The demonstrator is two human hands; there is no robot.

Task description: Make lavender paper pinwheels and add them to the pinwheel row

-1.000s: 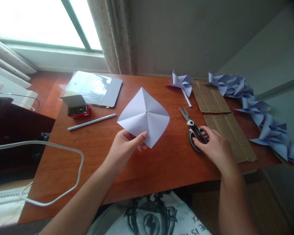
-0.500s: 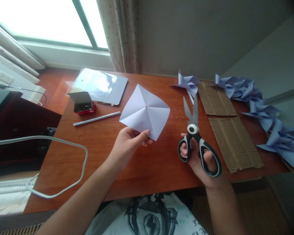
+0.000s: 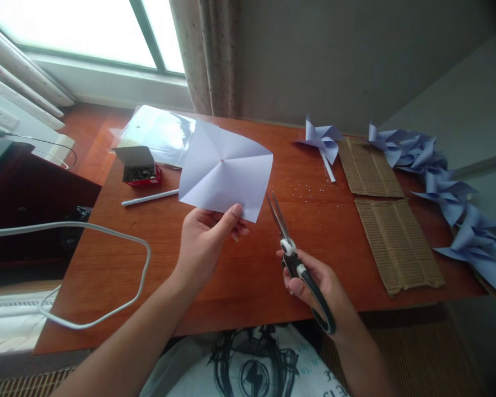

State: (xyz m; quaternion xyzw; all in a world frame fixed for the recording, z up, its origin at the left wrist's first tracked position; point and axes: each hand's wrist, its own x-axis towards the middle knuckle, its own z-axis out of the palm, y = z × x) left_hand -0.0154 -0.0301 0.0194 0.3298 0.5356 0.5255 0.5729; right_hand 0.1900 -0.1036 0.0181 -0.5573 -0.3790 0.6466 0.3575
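Observation:
A creased square of pale lilac paper [image 3: 227, 176], with a small reddish mark at its centre, is pinched along its near edge by my left hand [image 3: 206, 234]. My right hand [image 3: 314, 275] has its fingers in the handles of black and white scissors [image 3: 290, 249]. The blades are slightly apart and point up and left, just short of the paper's right corner. Behind the paper lies a rolled paper stick [image 3: 149, 197], its right end hidden by the sheet.
A small open red box [image 3: 143, 175] of dark bits stands by a shiny plastic sleeve [image 3: 157, 132]. One paper pinwheel [image 3: 322, 140] lies at the back; several more pinwheels [image 3: 442, 176] line the right edge. Two cardboard pieces [image 3: 397, 242] and a white cable [image 3: 124, 237] flank the work area.
My left hand has moved the paper left and turned it a little. My right hand has brought the scissors left and lower, rotating them edge-on, with the blades closer together.

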